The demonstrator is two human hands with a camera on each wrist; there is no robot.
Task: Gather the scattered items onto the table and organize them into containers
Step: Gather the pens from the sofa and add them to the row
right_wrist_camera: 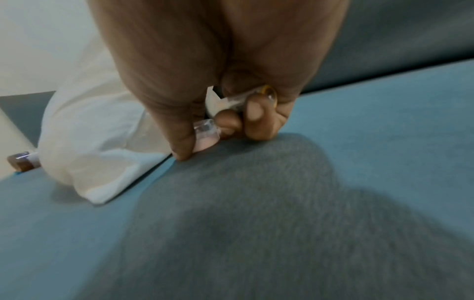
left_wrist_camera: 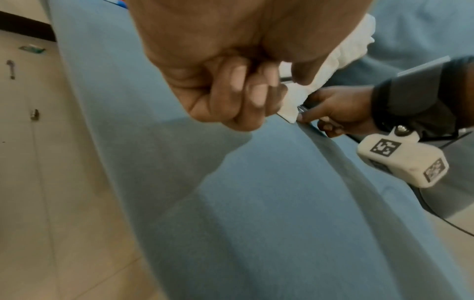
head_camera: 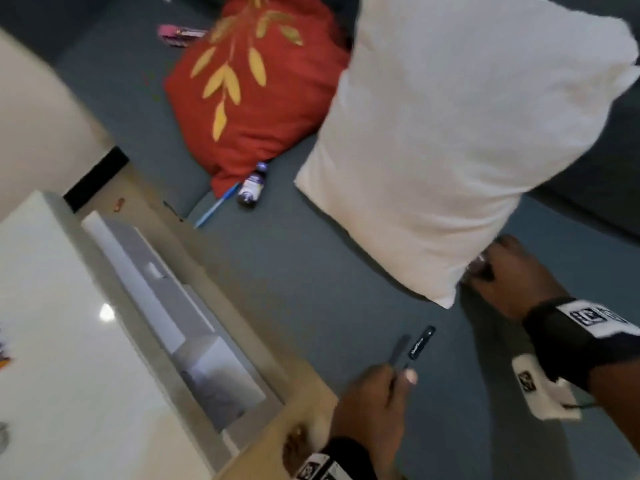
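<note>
My left hand (head_camera: 398, 372) hovers over the blue-grey sofa seat (head_camera: 294, 271) and pinches two slim black stick-like items (head_camera: 420, 341). In the left wrist view its fingers (left_wrist_camera: 243, 91) are curled and the items are almost hidden. My right hand (head_camera: 498, 268) sits on the seat at the lower corner of the white pillow (head_camera: 467, 133). Its fingers (right_wrist_camera: 256, 119) are curled round a small clear object with a gold ring (right_wrist_camera: 266, 93); what the object is I cannot tell. The same hand (left_wrist_camera: 333, 113) shows in the left wrist view.
A small dark bottle (head_camera: 250, 190) and a blue pen (head_camera: 216, 206) lie by the red leaf-pattern cushion (head_camera: 256, 91). A pink item (head_camera: 180, 32) lies farther back on the sofa. The white table (head_camera: 52, 306) stands left, and a small orange thing (head_camera: 119, 204) is on the floor.
</note>
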